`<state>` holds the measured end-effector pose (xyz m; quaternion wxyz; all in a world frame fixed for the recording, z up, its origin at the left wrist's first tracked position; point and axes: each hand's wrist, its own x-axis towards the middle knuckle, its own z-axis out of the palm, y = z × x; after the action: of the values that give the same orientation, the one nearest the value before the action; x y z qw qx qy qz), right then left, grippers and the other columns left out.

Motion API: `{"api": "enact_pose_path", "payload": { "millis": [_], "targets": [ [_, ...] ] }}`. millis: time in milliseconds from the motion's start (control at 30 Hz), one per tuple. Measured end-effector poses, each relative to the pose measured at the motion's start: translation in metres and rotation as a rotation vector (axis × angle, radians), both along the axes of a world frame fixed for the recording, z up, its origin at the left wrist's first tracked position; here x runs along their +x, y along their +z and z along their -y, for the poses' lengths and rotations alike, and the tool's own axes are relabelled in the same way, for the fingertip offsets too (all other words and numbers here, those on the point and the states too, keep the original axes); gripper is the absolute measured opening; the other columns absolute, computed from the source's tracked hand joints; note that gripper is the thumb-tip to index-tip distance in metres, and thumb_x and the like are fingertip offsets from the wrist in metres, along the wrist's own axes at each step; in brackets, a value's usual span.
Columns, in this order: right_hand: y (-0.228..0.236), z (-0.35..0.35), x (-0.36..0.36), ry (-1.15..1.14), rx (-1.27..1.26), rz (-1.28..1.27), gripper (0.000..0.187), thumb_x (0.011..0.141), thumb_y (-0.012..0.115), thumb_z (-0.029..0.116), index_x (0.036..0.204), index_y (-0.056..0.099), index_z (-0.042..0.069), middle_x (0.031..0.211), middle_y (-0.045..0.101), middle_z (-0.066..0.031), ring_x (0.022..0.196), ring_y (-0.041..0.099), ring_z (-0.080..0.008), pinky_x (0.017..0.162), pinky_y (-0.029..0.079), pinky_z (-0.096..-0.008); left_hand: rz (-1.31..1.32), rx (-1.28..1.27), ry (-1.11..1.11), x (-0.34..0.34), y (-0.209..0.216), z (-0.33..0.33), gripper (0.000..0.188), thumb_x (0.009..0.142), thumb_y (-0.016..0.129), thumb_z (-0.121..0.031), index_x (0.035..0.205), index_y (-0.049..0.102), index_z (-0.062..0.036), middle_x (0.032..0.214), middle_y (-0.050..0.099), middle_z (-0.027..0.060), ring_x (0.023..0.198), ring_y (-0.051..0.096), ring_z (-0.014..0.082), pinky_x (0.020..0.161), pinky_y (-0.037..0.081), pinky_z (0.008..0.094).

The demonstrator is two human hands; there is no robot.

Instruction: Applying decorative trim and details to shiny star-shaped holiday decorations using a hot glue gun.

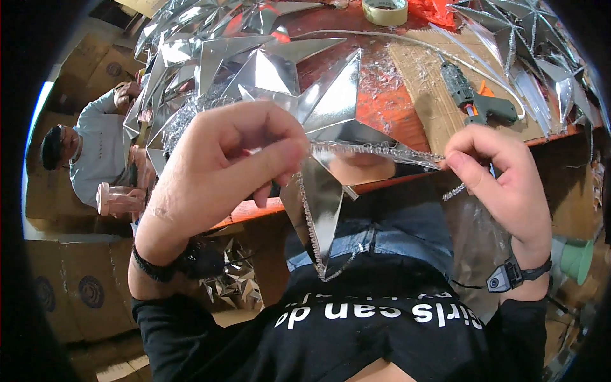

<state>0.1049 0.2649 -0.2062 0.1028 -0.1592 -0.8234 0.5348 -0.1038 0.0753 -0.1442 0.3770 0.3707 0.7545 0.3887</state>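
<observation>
A mirror-like silver foil star (340, 95) lies at the near table edge, one point hanging over it toward my lap. Beaded silver trim (375, 150) runs along its right-hand point. My left hand (232, 156), fingers closed, pinches the trim near the star's middle; its fingertips are partly hidden. At the tip of the right point, my right hand (496, 172) pinches the same trim between thumb and finger, and a short loose end dangles below. Another length of trim follows the edge of the lower point and loops off past its tip.
A dark green glue gun (474, 95) rests on a cardboard sheet (420, 70) at the right. Tape (385, 11) sits at the back. More silver stars (184, 60) crowd the left and far right (534, 38). A person (102, 137) holding a pinkish cylinder is at the left.
</observation>
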Motion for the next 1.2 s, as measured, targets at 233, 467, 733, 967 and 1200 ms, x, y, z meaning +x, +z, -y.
{"api": "enact_pose_path", "payload": {
  "millis": [233,467,733,967,1200],
  "targets": [
    [0.02,0.006,-0.019,-0.033,0.034,0.049,0.037,0.083,0.055,0.004,0.118,0.046,0.001,0.063,0.045,0.0055,0.056,0.038,0.0012,0.056,0.026,-0.0177,-0.325,-0.08,-0.162,-0.032,-0.013,-0.012,0.014,0.084,0.065,-0.012,0.077,0.055,-0.0055,0.065,0.048,-0.007,0.055,0.04,-0.001,0.046,0.027,0.0171],
    [0.014,0.009,-0.024,-0.034,-0.062,0.031,0.036,0.082,0.056,0.005,0.117,0.048,0.001,0.063,0.048,0.0049,0.055,0.041,0.0004,0.055,0.03,-0.0166,-0.235,-0.256,-0.23,-0.043,-0.006,-0.019,0.014,0.085,0.065,-0.015,0.08,0.054,-0.007,0.064,0.045,-0.0075,0.055,0.039,-0.0014,0.045,0.028,0.0176],
    [0.013,0.01,-0.022,-0.039,-0.156,0.064,0.035,0.084,0.057,0.006,0.118,0.047,0.002,0.064,0.052,0.0027,0.058,0.049,-0.0017,0.057,0.039,-0.0165,-0.12,-0.295,-0.17,-0.043,-0.009,-0.019,0.013,0.087,0.064,-0.014,0.085,0.053,-0.0076,0.07,0.045,-0.008,0.059,0.039,-0.002,0.046,0.029,0.0166],
    [0.011,0.005,-0.018,-0.046,-0.203,0.109,0.033,0.084,0.059,0.006,0.115,0.047,0.003,0.065,0.057,0.0009,0.057,0.05,-0.0028,0.055,0.037,-0.0167,-0.177,-0.163,-0.29,-0.049,-0.02,-0.021,0.015,0.085,0.066,-0.009,0.083,0.052,-0.0067,0.075,0.048,-0.0064,0.068,0.044,0.0002,0.058,0.034,0.0171],
    [0.012,-0.007,-0.008,0.014,-0.152,0.295,0.024,0.081,0.06,0.005,0.1,0.045,0.006,0.066,0.058,0.0006,0.06,0.055,-0.0039,0.055,0.035,-0.0174,-0.155,-0.152,-0.262,-0.045,-0.02,-0.02,0.017,0.083,0.067,-0.009,0.079,0.051,-0.0068,0.074,0.049,-0.0062,0.068,0.045,0.0007,0.059,0.034,0.0178]
  ]
}}
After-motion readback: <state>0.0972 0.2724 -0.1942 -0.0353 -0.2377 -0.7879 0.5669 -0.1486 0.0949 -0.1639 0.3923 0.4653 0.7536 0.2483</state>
